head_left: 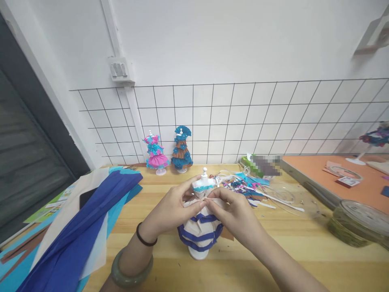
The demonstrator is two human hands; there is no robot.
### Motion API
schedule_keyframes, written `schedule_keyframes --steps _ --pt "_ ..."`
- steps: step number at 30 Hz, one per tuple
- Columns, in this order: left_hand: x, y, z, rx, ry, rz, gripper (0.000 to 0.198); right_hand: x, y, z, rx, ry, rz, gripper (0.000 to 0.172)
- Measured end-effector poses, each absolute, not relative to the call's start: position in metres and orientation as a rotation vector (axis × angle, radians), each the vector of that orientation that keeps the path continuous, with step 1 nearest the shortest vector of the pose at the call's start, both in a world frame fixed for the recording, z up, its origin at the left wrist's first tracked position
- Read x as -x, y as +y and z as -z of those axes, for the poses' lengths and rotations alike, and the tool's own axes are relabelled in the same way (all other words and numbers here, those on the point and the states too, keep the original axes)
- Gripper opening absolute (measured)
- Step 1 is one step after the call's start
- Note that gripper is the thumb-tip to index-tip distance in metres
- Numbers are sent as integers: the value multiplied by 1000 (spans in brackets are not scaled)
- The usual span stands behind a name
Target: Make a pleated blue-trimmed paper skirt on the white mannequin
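Observation:
A small white dress-form mannequin [204, 174] stands upright on the table in front of me, on a round white base [198, 253]. It wears a white paper dress [199, 230] with blue bands on the skirt and a light-blue strip at the chest. My left hand [179, 202] wraps round the waist from the left, its thumb pressed on the front. From the right, my right hand [229, 207] pinches at the same waist with thumb and forefinger. Both sets of fingertips nearly meet there on a thin white strip, partly hidden by the fingers.
Folded blue, white and turquoise paper [100, 215] lies at left, over a dark phone-like object [87, 198]. Two dressed mannequins [155, 152] stand by the wall. Paper scraps [243, 184] spread behind my right hand. A ribbon roll [352, 223] and an orange-topped table [328, 174] are at right.

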State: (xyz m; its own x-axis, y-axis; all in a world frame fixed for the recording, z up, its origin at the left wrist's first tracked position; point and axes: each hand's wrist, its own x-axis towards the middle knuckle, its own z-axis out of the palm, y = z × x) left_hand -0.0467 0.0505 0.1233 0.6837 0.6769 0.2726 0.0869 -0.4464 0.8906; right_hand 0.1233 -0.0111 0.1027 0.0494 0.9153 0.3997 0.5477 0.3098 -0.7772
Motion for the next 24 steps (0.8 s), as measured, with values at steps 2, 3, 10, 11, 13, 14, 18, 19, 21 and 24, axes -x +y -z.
schedule_keyframes --steps 2,3,10,11,13,14,18,19,21,24 --pt "45 50 -124 -1937 611 -789 43 -123 -11 -102 1373 -1607 -519 16" --pt "44 51 -125 -1936 617 -791 40 -123 -10 -102 1380 -1596 -540 16" --pt "48 54 -120 -2014 664 -768 48 -128 -11 -109 1369 -1578 -669 16" --pt "49 54 -119 -2020 676 -768 53 -129 -12 -112 1357 -1578 -705 17" --pt "49 54 -118 -2001 689 -770 68 -132 -12 -116 1341 -1572 -773 19" --pt "49 54 -117 -1980 686 -775 75 -133 -13 -118 1338 -1568 -801 20" --pt "48 53 -115 -1911 653 -774 86 -138 -12 -121 1319 -1552 -902 26" --pt "48 53 -115 -1910 647 -773 86 -139 -12 -120 1310 -1552 -914 26" --pt "48 53 -116 -1932 644 -776 85 -140 -12 -119 1309 -1565 -905 26" --pt "49 53 -120 -2011 666 -750 77 -141 -12 -117 1341 -1592 -834 25"
